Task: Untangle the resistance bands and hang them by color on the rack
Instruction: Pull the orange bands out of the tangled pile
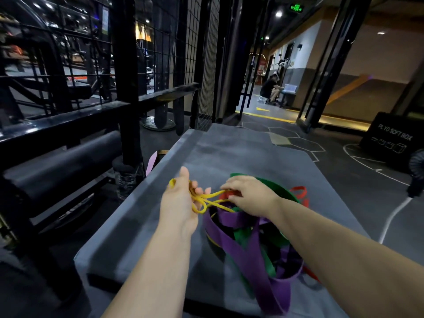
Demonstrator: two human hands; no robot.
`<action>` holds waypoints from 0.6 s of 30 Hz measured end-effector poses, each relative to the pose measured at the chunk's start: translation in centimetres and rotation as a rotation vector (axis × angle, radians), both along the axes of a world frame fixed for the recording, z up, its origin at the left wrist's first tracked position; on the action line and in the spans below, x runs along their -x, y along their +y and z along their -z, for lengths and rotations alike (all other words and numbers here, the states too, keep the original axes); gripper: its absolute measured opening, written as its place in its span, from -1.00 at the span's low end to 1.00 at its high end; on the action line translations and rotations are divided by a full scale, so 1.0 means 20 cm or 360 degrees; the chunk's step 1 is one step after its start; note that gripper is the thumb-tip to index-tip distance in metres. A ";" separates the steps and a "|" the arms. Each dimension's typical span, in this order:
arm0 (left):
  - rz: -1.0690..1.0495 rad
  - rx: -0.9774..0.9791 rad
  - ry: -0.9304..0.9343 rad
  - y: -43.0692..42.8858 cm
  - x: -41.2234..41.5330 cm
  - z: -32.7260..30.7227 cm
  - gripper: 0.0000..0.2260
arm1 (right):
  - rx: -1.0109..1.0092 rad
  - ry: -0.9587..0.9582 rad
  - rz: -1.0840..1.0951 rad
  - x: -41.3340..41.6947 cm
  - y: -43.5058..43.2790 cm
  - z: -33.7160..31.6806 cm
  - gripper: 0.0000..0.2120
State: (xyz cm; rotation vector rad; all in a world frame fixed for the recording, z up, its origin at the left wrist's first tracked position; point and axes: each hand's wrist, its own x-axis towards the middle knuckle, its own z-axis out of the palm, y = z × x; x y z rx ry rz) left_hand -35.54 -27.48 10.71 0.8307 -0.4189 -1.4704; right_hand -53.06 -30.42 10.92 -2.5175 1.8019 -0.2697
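Note:
A tangled heap of resistance bands lies on a grey padded box [160, 214]: wide purple bands [241, 246], green bands [275, 189], a red band [299, 191] at the far right. My left hand [181, 203] holds thin yellow bands [206, 200] looped round its fingers, lifted off the heap. My right hand [247, 193] pinches the other end of the yellow strands just above the pile. The black metal rack [128, 88] stands to the left.
A black foam roller [62, 161] lies low on the left rack. A pink band [150, 162] hangs beside the box's left edge. A black plyo soft box [392, 138] and white cable [394, 214] are on the floor right. A person sits far down the corridor.

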 end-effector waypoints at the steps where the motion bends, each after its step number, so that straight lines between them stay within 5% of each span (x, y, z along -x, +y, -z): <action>1: 0.0017 0.0020 -0.0131 0.00 0.00 0.01 -0.72 | -0.0078 0.0071 -0.0002 -0.01 -0.01 0.01 -0.68; 14: 0.0474 0.0192 -0.2233 0.03 0.05 0.16 -0.59 | -0.0085 -0.0216 0.0137 0.05 0.09 0.00 -0.86; 18: 0.0524 0.0256 -0.2513 0.05 0.08 0.14 -0.69 | -0.0066 0.0052 0.0090 0.06 0.10 -0.03 -0.74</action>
